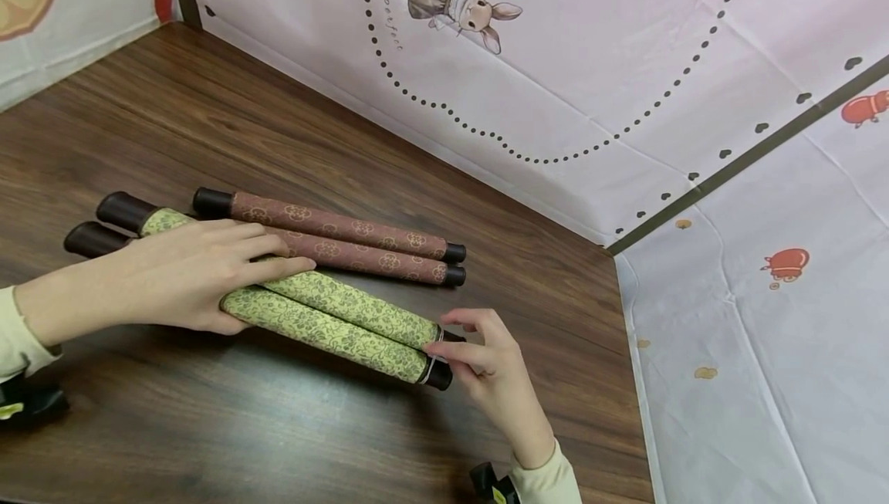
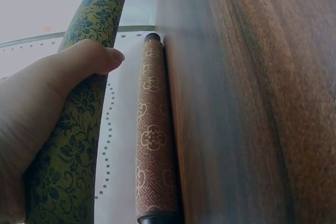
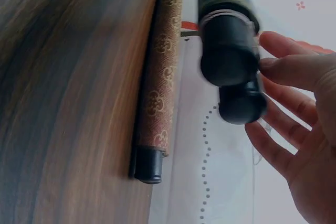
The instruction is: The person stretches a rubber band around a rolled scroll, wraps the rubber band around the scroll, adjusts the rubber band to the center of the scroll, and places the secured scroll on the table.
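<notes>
A green floral-patterned scroll (image 1: 326, 332), rolled from both sides into two parallel rolls with dark end knobs, is held up off the table. My left hand (image 1: 201, 265) grips it around its left half, the thumb lying across a roll in the left wrist view. At its right end, a thin pale band (image 1: 434, 365) loops around both rolls beside the knobs. My right hand (image 1: 500, 369) pinches this band with thumb and fingertips; the exact contact is partly hidden. Behind lies a reddish-brown scroll (image 1: 340, 224), likewise double-rolled, partly covered by the left hand.
The dark wood table (image 1: 278, 427) carries the brown scroll. A white and pink printed curtain (image 1: 590, 64) with a rabbit picture borders the far side, and another printed sheet (image 1: 764, 350) stands at the right.
</notes>
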Tool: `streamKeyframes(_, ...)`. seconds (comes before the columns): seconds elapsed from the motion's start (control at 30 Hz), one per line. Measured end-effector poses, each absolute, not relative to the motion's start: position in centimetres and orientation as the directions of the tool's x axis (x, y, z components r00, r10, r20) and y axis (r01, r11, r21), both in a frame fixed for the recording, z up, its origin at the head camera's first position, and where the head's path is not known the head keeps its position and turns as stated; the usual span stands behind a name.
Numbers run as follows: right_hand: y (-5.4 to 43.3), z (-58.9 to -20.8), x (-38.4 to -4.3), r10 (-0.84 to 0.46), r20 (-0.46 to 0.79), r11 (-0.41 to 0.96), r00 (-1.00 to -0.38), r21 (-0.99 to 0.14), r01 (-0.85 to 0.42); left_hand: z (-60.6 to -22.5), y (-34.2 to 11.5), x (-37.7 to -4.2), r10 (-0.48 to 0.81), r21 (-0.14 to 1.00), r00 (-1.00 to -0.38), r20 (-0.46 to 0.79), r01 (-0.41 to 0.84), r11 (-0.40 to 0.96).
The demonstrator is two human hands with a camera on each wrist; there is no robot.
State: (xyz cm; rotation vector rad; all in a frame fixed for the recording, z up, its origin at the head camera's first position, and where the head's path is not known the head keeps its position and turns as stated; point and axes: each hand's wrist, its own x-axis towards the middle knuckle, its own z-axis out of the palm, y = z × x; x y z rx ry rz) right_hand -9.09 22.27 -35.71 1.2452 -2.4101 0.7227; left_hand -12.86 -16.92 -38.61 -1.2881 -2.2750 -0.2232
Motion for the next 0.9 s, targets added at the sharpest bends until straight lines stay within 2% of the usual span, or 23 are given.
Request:
streamKeyframes(0.23,22.1,-35.9,-9.0,-0.722,0.456,0.508,-0.520,-0.161,-0.846,-38.5,-16.9,-12.8,0.755,-0.109,-0.424,0.500,0.834,0.540)
streamKeyframes(0.3,22.0,-36.1,-9.1,-0.727,0.467,0.524,-0.504,-0.097,-0.846,-38.5,-16.8,-12.7,0.753,-0.101,-0.433,0.496,0.832,0.545)
streamKeyframes(0.4,21.8,-36.5,-9.2,-0.729,0.520,0.547,-0.445,0.053,-0.835,-38.4,-16.8,-12.7,0.742,-0.063,-0.466,0.482,0.826,0.560)
streamKeyframes(0.5,21.5,-37.0,-9.2,-0.743,0.568,0.549,-0.354,0.214,-0.808,-38.3,-16.9,-12.6,0.737,-0.032,-0.495,0.460,0.820,0.572)
streamKeyframes(0.63,21.5,-37.4,-9.3,-0.768,0.590,0.522,-0.248,0.353,-0.776,-37.9,-16.8,-12.5,0.760,-0.042,-0.482,0.435,0.833,0.552)
streamKeyframes(0.73,21.9,-37.4,-9.5,-0.802,0.561,0.494,-0.205,0.429,-0.756,-37.7,-16.6,-12.4,0.781,-0.049,-0.471,0.411,0.844,0.534)
streamKeyframes(0.9,23.2,-36.7,-10.4,-0.839,0.515,0.468,-0.175,0.518,-0.716,-37.7,-16.7,-12.0,0.799,-0.053,-0.458,0.390,0.855,0.516)
